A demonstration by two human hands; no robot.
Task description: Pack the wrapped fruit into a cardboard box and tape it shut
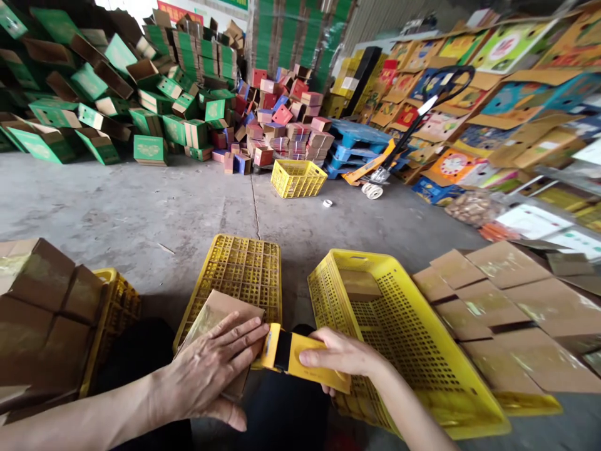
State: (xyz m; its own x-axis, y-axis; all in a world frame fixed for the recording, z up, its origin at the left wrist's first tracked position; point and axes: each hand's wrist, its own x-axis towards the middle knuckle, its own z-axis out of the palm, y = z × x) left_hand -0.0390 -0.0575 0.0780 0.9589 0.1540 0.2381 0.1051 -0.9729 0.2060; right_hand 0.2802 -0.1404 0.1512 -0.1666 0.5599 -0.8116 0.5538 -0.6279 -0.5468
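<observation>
A small brown cardboard box (223, 307) with clear tape on it rests on an upside-down yellow crate (244, 263) in front of me. My left hand (211, 360) lies flat over the box, fingers stretched and thumb apart. In my right hand (340, 354) is a yellow tape dispenser (307, 360) with a black band, its head at the box's right edge near my left fingertips. The palm and part of the box are hidden under my left hand. Right of the dispenser stands an open yellow crate (404, 326) with a cardboard box (359, 285) at its far end.
Taped cardboard boxes (507, 294) are stacked to the right, more boxes (40, 313) at the left by another yellow crate (122, 300). Farther off are a yellow crate (298, 178), a pallet jack (375, 166), blue pallets (352, 141) and heaped green cartons (150, 150).
</observation>
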